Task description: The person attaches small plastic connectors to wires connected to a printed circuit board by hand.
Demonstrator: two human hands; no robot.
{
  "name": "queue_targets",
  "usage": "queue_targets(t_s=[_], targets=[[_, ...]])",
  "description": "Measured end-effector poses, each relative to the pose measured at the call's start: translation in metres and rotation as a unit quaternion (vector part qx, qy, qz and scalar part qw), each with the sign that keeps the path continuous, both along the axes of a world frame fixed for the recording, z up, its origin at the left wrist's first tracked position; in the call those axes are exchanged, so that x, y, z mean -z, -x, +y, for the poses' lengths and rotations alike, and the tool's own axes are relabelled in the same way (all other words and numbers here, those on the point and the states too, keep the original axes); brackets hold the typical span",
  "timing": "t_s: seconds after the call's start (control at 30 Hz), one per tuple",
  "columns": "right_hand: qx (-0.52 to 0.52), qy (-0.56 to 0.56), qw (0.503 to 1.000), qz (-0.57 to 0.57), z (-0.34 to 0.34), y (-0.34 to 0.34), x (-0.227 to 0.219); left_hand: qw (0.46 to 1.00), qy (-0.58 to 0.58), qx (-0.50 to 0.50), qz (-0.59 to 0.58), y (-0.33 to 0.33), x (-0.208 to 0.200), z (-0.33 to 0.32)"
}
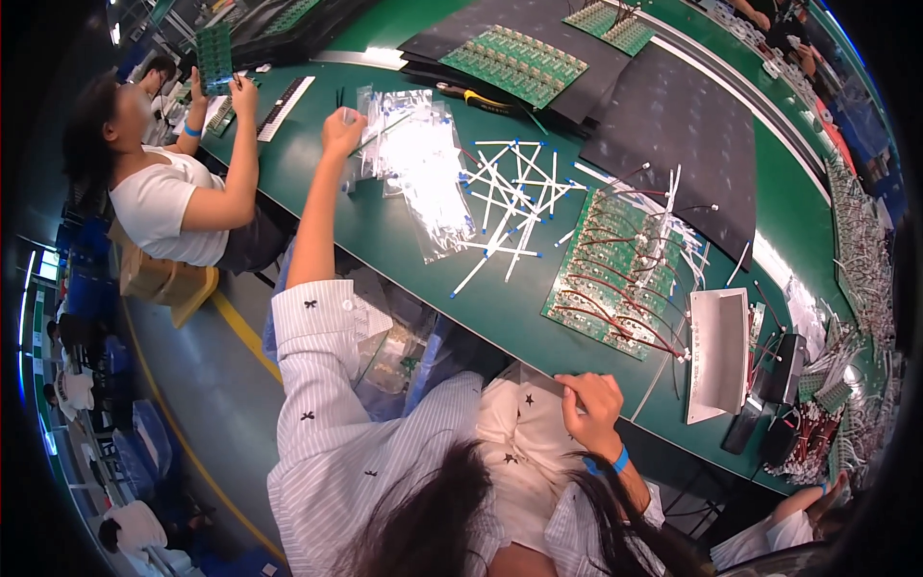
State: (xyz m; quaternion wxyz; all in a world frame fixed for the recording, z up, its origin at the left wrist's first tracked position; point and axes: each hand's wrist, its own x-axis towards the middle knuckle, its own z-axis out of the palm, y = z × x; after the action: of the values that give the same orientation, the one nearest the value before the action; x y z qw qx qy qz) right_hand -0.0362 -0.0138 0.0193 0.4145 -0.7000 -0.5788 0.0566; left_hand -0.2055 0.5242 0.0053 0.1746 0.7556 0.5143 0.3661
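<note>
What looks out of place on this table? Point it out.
The white sticks with blue tips lie in a loose crisscross heap on the green table, beside the plastic bags. They look untidy because they point every way. Nothing looks clearly damaged.

glossy, crinkled plastic bags [421, 149]

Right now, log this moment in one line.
Left hand: beside clear bags; right hand: near table edge; white strips: loose pile; wired circuit board: on table; both grips: unclear
</note>
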Motion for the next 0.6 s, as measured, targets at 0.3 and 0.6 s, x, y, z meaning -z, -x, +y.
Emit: queue_targets(t_s=[0.3,0.6], targets=[[0.002,-0.002,1.0,0.009,-0.002,0.0,0.001,0.978,0.063,0.0,-0.198,-0.004,-0.039,-0.017],[0.009,-0.013,1.0,0.02,0.001,-0.002,-0.001,0.898,0.111,0.087,-0.417,-0.02,-0.072,-0.035]])
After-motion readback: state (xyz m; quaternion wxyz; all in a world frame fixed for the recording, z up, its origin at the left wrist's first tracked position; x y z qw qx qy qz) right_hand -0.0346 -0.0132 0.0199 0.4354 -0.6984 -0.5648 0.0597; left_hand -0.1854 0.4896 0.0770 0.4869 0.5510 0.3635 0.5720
